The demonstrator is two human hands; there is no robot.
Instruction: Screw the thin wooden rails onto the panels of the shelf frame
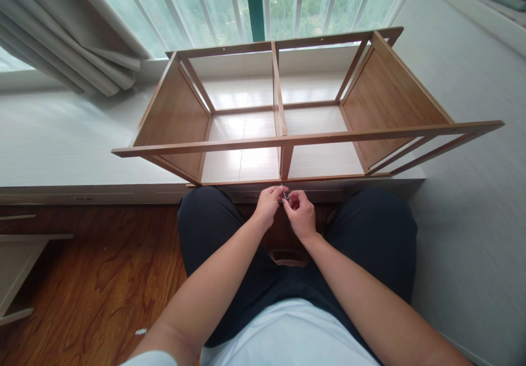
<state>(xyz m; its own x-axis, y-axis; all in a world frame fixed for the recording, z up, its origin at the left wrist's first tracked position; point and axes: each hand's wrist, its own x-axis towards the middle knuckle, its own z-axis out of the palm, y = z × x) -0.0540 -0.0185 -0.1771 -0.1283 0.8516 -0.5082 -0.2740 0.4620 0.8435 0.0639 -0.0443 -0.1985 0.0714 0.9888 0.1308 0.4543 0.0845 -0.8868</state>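
My left hand and my right hand meet between my knees, fingertips pinched close together. Between them is a thin, bent metal hex key, partly covered by the fingers. Just beyond my hands rises a brown wooden frame with two open bays, a middle upright and solid panels at the left and right ends. The tip of the key points toward the foot of the middle upright; I cannot tell whether they touch.
The frame stands on a white ledge beneath a barred window. A grey curtain hangs at left, and a pale wall borders the right. Below is a wooden floor, with a white piece of furniture at far left.
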